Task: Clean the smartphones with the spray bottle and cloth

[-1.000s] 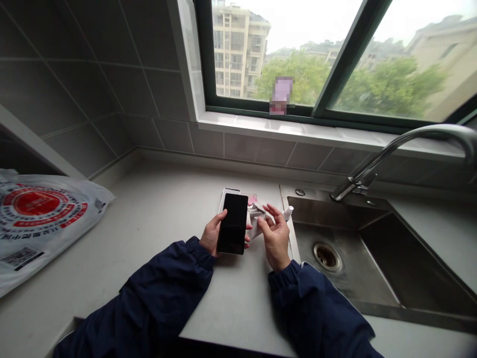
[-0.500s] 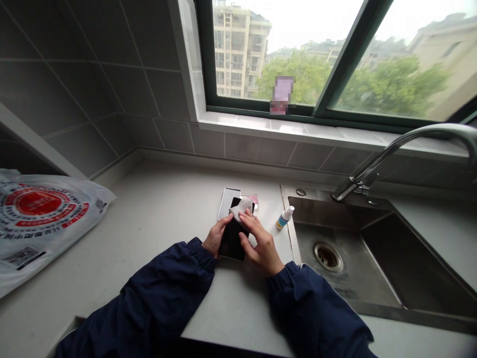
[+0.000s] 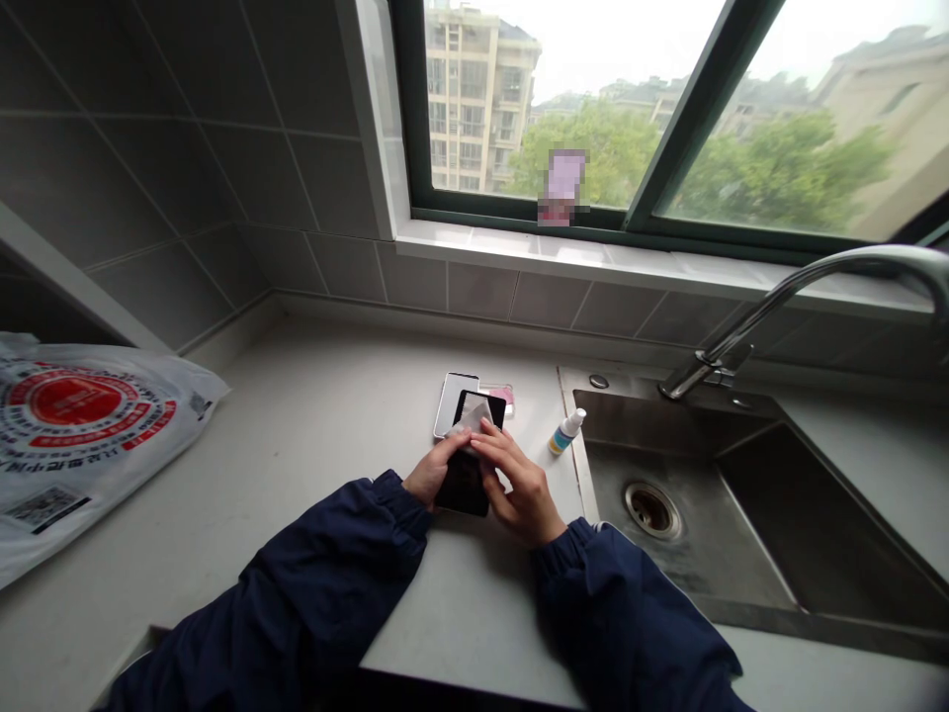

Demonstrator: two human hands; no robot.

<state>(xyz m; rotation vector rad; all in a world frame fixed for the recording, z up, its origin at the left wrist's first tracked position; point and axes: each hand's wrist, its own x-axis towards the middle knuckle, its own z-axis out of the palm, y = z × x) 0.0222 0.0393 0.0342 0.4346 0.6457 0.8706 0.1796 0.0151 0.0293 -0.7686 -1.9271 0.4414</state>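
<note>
While the left hand (image 3: 431, 472) grips a black smartphone (image 3: 464, 491) from below, fingers curled round its edge, the right hand (image 3: 523, 485) sits half-closed over the screen, pinching a pale cleaning cloth (image 3: 473, 417) against it. Phone is held just above or on the tabletop (image 3: 311, 415), cannot tell which, with a clear rectangular pane (image 3: 447, 405) touching its left side and a pink packet (image 3: 502, 398) just behind it. Small spray bottle (image 3: 567, 433) lies near the rim of the steel sink (image 3: 667, 514), under a curved tap (image 3: 778, 316); printed plastic bag (image 3: 81, 425) lies well left.
</note>
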